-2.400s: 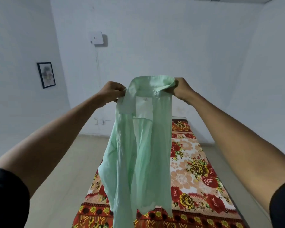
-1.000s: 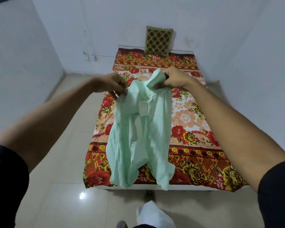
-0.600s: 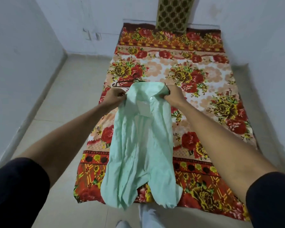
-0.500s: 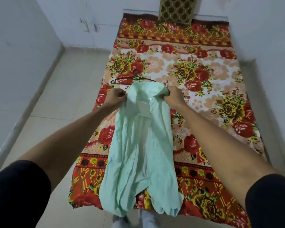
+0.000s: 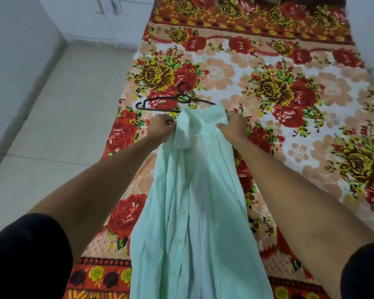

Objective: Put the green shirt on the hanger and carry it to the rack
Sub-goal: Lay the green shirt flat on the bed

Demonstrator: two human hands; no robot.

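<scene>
The step in hand seems to be the first one: to bring the green shirt (image 5: 192, 201) to the hanger (image 5: 160, 102), because the shirt is not yet on it. The left hand (image 5: 161, 126) pinches the collar at its left side with curled fingers, and the right hand (image 5: 233, 126) grips the collar at its right side in the same way, so both hands are closed on the cloth and none is free. The shirt hangs down from the two hands toward the person, over the near part of the bed (image 5: 311, 117), and its lower end goes out of the picture at the bottom. The hanger is thin and dark; it lies flat on the flowered bedspread just beyond the hands, with its hook pointing away from the person, and its right end is hidden behind the collar. I think the next move calls for one hand to let go of the collar and take the hanger, while the other hand keeps the shirt up and the neck open, so that one arm of the hanger can enter a shoulder. Nothing lies between the hands and the hanger. On the left there is a tiled floor (image 5: 52, 126) and a white wall (image 5: 15, 50). The rack is not visible here, so I cannot tell where it stands.
</scene>
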